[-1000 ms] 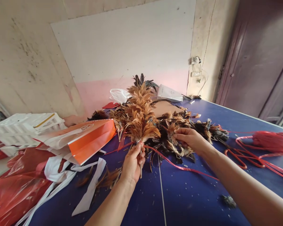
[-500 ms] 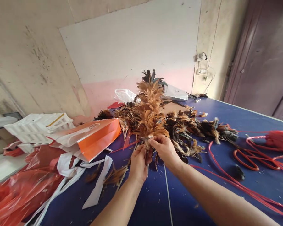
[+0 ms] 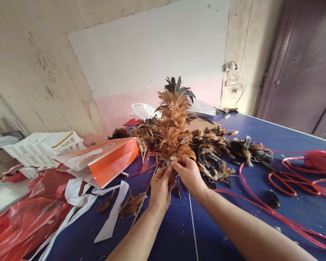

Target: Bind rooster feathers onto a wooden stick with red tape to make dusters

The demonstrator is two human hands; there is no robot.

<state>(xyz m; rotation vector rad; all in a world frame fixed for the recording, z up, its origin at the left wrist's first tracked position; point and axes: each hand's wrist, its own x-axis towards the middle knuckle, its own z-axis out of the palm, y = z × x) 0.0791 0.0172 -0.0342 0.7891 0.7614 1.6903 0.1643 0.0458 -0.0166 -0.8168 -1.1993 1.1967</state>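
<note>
A feather duster [image 3: 175, 127] with brown-orange feathers and dark ones at its tip stands upright before me, its lower end between my hands. My left hand [image 3: 161, 185] is closed round the base, below the feathers. Thumb and fingers of my right hand [image 3: 188, 175] pinch the lowest feathers at the base, touching the left fingertips. The stick inside is mostly hidden by feathers and fingers. Behind it lie bundles of brown and black feathers [image 3: 214, 145] on the blue table [image 3: 217, 224].
An orange and white paper bag [image 3: 114, 159] and a red plastic bag [image 3: 38, 214] lie on the left, near a white strip [image 3: 112, 214]. Red plastic cord [image 3: 285, 221] trails across the right side from a red bundle [image 3: 320, 163]. Loose feathers [image 3: 133, 203] lie near my left hand.
My left thumb and fingers have moved up the base, closer to the right fingertips. The duster's tip has risen slightly. My right hand keeps its pinch.
</note>
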